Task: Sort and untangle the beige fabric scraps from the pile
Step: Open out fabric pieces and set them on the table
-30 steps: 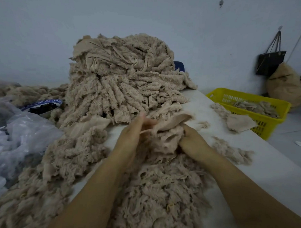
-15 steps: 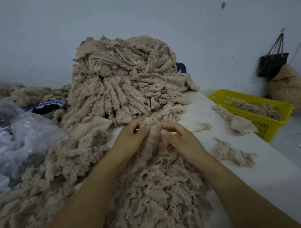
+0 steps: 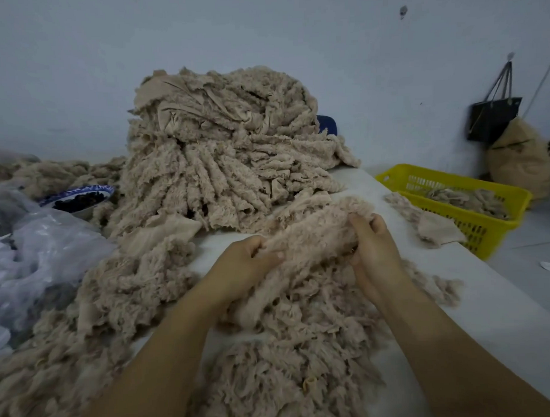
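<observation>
Head view: tall pile (image 3: 228, 153) at 12 o'clock, yellow basket (image 3: 483, 238) at 2, plastic bag (image 3: 35, 248) and bowl (image 3: 77, 196) at 9. At the centre of the white table (image 3: 489, 310), a fuzzy beige strip (image 3: 312, 235) stretches between the hands. The left hand (image 3: 241, 265) has its fingers curled round the 8 o'clock end, the right hand (image 3: 375, 248) round the 3 o'clock end.

Left hand (image 3: 241, 267) fingers out of sight under the fabric scrap (image 3: 312, 235); blue object (image 3: 327, 126) half behind the pile (image 3: 228, 153).
</observation>
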The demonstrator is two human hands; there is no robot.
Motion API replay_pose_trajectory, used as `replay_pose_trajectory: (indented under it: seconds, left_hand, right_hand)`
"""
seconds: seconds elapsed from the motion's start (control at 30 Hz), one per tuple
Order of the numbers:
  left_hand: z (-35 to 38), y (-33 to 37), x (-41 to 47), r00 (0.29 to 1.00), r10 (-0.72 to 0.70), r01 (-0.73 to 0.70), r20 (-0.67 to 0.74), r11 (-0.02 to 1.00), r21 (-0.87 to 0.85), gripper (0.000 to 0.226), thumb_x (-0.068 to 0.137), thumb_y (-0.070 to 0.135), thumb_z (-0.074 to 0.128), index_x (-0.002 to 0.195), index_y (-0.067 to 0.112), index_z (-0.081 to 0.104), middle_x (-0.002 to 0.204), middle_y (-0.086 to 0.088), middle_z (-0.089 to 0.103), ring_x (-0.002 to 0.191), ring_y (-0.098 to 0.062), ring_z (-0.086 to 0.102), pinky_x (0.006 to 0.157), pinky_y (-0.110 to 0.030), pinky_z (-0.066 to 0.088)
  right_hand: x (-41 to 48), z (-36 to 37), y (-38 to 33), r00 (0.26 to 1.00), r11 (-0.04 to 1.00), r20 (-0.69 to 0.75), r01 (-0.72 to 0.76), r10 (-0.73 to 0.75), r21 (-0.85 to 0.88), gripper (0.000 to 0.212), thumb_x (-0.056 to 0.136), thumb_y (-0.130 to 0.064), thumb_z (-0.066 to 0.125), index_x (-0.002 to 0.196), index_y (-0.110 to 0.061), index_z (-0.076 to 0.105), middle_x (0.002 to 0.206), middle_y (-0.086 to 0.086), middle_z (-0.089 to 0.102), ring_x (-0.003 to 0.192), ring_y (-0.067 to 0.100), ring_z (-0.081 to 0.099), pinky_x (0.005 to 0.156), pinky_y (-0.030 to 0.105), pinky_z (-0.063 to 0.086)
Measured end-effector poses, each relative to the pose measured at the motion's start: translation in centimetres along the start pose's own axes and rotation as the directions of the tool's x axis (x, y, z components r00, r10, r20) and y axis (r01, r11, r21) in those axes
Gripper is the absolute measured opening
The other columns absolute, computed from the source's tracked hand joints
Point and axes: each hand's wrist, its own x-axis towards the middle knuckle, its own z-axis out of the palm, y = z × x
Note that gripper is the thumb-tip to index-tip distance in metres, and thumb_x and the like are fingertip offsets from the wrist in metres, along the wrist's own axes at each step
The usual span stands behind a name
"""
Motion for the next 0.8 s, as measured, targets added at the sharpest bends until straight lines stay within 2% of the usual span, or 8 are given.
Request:
replay_pose_trajectory:
  seconds: [0.07,0.17,0.23,0.33,0.47,0.57,0.67,0.8]
  left_hand:
    - [-0.7,-0.2,-0.1,0.999,-0.022,0.019,-0.036,0.997,-0.075,0.035,0.093,0.04,0.066,0.086,0.009,0.052,0.059,0.0,0.037,0.042,-0.011,0.029,0.043,-0.02,0.024]
    - [-1.1,0.1,-0.3,0.996,-0.085,0.074,0.001,0.865,-0.497,0.037,0.085,0.038,0.071,0.097,0.006,0.057,0.078,-0.015,0.055,0.063,-0.024,0.052,0.054,-0.028,0.043]
    - [-1.7,0.2,-0.4,0.99,-0.119,0.137,0.076,0.668,-0.732,0.046,0.079,0.033,0.072,0.112,0.003,0.062,0.106,-0.017,0.069,0.09,-0.029,0.068,0.074,-0.034,0.058]
    - [-2.6,0.1,-0.3,0.978,-0.135,0.207,0.159,0.54,-0.816,0.065,0.085,0.037,0.07,0.14,0.008,0.052,0.135,-0.016,0.062,0.122,-0.034,0.061,0.108,-0.047,0.045]
    - [-2.8,-0.3,-0.1,0.983,-0.121,0.175,0.139,0.377,-0.909,0.042,0.085,0.032,0.068,0.124,0.018,0.07,0.128,-0.013,0.067,0.115,-0.032,0.066,0.099,-0.044,0.052]
    - [-2.6,-0.6,0.0,0.988,-0.048,0.157,0.149,0.354,-0.922,0.052,0.078,0.028,0.081,0.128,0.02,0.068,0.134,-0.012,0.063,0.123,-0.029,0.061,0.11,-0.045,0.044]
    - [-2.2,-0.2,0.0,0.99,-0.037,0.136,0.137,0.521,-0.842,0.059,0.062,0.038,0.09,0.117,0.025,0.074,0.137,-0.006,0.062,0.126,-0.024,0.059,0.11,-0.045,0.042]
    - [-1.6,-0.2,-0.1,0.937,-0.184,0.347,0.295,0.552,-0.758,0.062,0.067,0.053,0.084,0.118,0.02,0.074,0.125,-0.012,0.069,0.113,-0.031,0.067,0.093,-0.043,0.055]
  right_hand:
    - [0.4,-0.3,-0.2,0.998,0.998,-0.07,-0.005,0.009,0.067,0.014,0.101,-0.029,0.053,0.092,-0.019,0.05,0.093,0.003,0.06,0.082,0.021,0.062,0.074,0.043,0.058]
    - [0.6,-0.7,-0.4,0.988,0.998,-0.149,-0.02,0.029,0.06,0.021,0.103,-0.025,0.05,0.087,-0.018,0.04,0.08,0.002,0.042,0.059,0.014,0.041,0.047,0.025,0.039]
    - [0.6,-0.8,-0.5,0.983,0.996,-0.176,-0.044,0.058,0.081,0.02,0.104,-0.024,0.05,0.088,-0.018,0.039,0.082,0.003,0.042,0.06,0.014,0.038,0.044,0.023,0.035]
    - [0.6,-0.9,-0.7,0.977,0.991,-0.19,-0.083,0.101,0.101,0.018,0.104,-0.023,0.049,0.09,-0.017,0.04,0.081,0.003,0.039,0.059,0.015,0.033,0.046,0.026,0.031]
    - [0.5,-0.8,-0.6,0.981,0.989,-0.156,-0.101,0.117,0.111,0.012,0.104,-0.022,0.05,0.094,-0.018,0.045,0.078,0.001,0.039,0.051,0.011,0.036,0.042,0.024,0.032]
    - [0.5,-0.6,-0.6,0.987,0.969,-0.11,-0.089,0.117,0.231,0.011,0.103,-0.018,0.051,0.114,-0.019,0.05,0.076,0.001,0.043,0.04,0.005,0.037,0.039,0.022,0.031]
    - [0.3,-0.2,-0.9,0.988,0.881,-0.052,-0.104,0.143,0.462,0.018,0.103,-0.012,0.051,0.116,-0.024,0.051,0.073,0.001,0.052,0.04,0.005,0.048,0.038,0.019,0.036]
    - [0.3,-0.4,-0.8,0.988,0.699,0.057,-0.143,0.145,0.701,0.035,0.103,-0.008,0.047,0.137,-0.007,0.041,0.117,0.02,0.065,0.087,0.02,0.076,0.059,0.021,0.057]
